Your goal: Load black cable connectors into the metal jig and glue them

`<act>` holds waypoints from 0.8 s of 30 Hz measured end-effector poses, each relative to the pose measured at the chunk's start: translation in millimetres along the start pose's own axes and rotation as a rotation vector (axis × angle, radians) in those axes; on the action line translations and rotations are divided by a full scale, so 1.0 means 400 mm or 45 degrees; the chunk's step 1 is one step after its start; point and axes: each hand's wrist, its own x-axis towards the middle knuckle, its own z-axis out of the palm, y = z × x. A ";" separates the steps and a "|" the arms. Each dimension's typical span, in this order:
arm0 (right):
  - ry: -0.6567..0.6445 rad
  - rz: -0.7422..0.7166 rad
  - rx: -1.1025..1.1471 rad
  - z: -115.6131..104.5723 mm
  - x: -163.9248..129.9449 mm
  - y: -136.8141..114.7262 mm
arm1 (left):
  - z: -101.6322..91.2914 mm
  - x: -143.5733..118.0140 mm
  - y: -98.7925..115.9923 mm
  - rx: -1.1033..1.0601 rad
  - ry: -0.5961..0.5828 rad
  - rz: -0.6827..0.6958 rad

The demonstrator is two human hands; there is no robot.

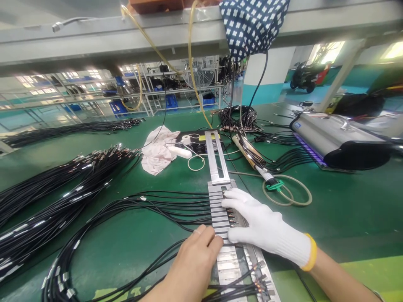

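Note:
A slotted metal fixture (224,253) lies on the green bench, with black cables (189,205) laid side by side across its grooves. My bare left hand (198,256) is at the fixture's left edge, fingers curled and pinched on a black cable lying in a lower groove. On the fixture's right side rests my right hand (267,218), in a white glove with a yellow cuff. Its thumb and fingers are spread over the cable ends, whose copper-coloured tips (232,216) show between them. More cable ends (260,283) lie across the fixture's near part.
Thick bundles of black cables (72,188) cover the left. Behind the fixture are a pink cloth (159,150) and a black control box (198,147). A silver machine with a purple glow (340,140) stands right, near a green connector (275,186). A shelf beam (94,42) crosses above.

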 end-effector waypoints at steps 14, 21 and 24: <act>-0.043 -0.122 -0.314 0.023 0.005 -0.012 | 0.024 -0.045 0.038 0.129 -0.002 0.081; -0.036 -0.083 -0.185 0.033 0.013 -0.008 | -0.075 -0.022 0.053 -0.061 -0.294 0.004; 0.100 -0.060 0.048 0.026 0.011 0.004 | -0.130 -0.027 0.058 -0.254 -0.255 -0.057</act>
